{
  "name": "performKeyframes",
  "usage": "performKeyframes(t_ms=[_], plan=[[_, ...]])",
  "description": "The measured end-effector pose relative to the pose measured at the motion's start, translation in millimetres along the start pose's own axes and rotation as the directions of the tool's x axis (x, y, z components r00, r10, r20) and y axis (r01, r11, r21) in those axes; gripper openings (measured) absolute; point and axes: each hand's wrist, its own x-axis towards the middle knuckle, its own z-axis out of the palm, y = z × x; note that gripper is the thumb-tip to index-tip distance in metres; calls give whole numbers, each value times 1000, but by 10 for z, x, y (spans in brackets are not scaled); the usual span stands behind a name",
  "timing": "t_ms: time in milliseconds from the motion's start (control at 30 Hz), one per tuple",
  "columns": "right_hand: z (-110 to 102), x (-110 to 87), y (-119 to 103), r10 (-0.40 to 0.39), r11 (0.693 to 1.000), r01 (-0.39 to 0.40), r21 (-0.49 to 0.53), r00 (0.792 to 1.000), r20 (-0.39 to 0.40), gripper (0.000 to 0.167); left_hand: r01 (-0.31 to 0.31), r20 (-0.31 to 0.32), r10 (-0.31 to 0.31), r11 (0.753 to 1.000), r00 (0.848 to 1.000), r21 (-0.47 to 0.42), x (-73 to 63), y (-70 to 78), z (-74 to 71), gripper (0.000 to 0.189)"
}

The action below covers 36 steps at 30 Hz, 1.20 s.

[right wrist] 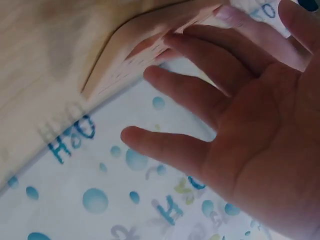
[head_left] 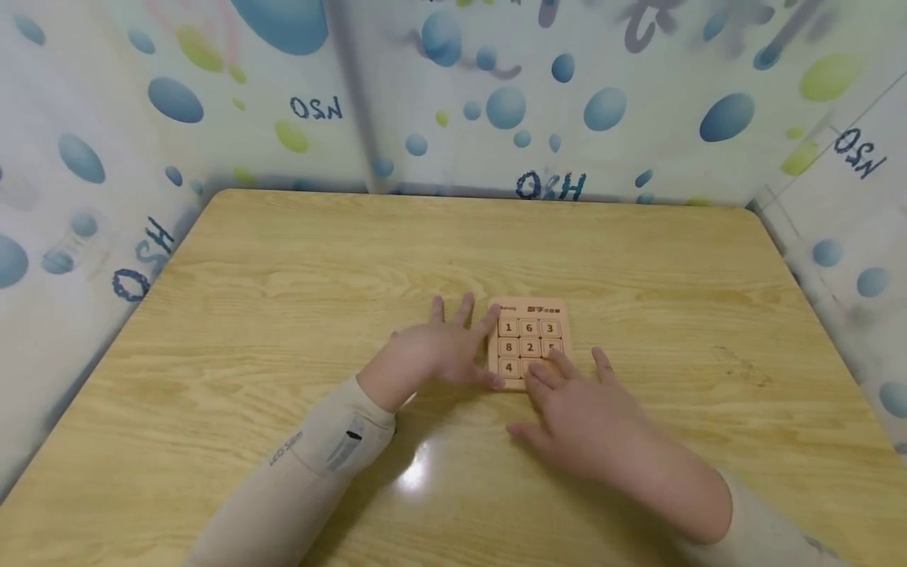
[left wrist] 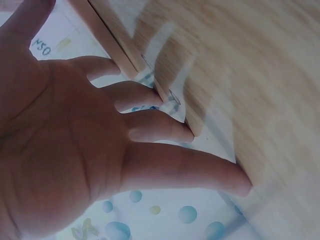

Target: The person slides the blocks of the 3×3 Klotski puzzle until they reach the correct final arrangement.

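A square wooden number slide puzzle [head_left: 529, 337] lies flat on the table, its tiles 1, 6, 3, 8, 2 and 4 readable; the 5 is partly covered. At its left side my left hand [head_left: 453, 350] has its fingers spread, with thumb and index finger at the frame's edge. My right hand [head_left: 588, 417] reaches over the lower right part, fingertips on the tiles there and hiding the bottom row beyond the 4. The left wrist view shows the left palm [left wrist: 65, 130] with extended fingers; in the right wrist view, the right palm [right wrist: 270, 135] faces the puzzle [right wrist: 117, 60].
The puzzle rests on a wood-grain table [head_left: 319, 260]. A patterned curtain [head_left: 453, 102] with blue and green ovals and lettering stands behind the table's far edge and along both sides. A bright light reflection lies on the tabletop between the forearms.
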Motion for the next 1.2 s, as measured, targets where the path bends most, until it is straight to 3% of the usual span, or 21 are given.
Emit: performKeyframes(t_ms=[200,400,600,733,1000,1200], plan=[[-2,37,114,74,997,-74,-25,997,-4,82,-3,4,3,1000,1000,-5,-10,1,5,113],[-72,-26,137,39,999,-38,-16,999,33,84,0,-9,0,1000,1000,5,-12,13,-18,113],[-136,131,238,62,997,-63,-36,998,-28,77,-6,-10,6,1000,1000,7,-16,13,-19,113],[-82,196,290,47,999,-47,-9,999,-12,76,-3,-3,3,1000,1000,4,-15,10,0,112],[-102,52,232,23,999,-24,30,999,41,78,-12,-6,12,1000,1000,14,-1,23,11,112],[-94,233,231,-25,999,26,26,999,-36,76,-2,-8,2,1000,1000,13,1,8,18,112]])
